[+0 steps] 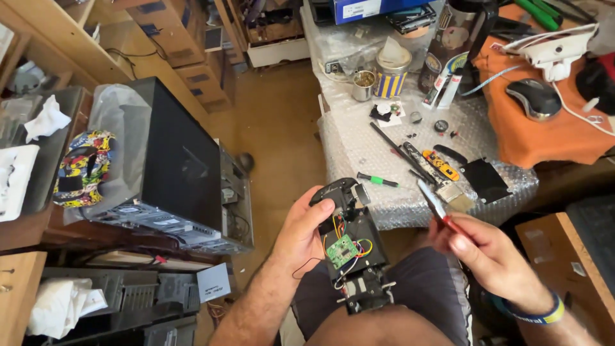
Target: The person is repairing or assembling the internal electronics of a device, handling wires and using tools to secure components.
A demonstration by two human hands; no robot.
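Left hand (306,232) grips opened black chassis (352,256), green circuit board (341,251) exposed; right hand (477,247) grasps red-handled tool (437,208).

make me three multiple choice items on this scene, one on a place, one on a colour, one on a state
1. Where does the computer mouse lie?
A. on the orange cloth
B. on the floor
C. on the bubble wrap

2. What colour is the circuit board in the toy car chassis?
A. blue
B. green
C. red

3. What does the right hand hold?
A. nothing
B. a brush
C. a red-handled tool

Answers:
1 A, the mouse sits on the cloth.
2 B, the board shows green amid the wires.
3 C, the fingers close on the red handle, while the left hand holds the chassis.
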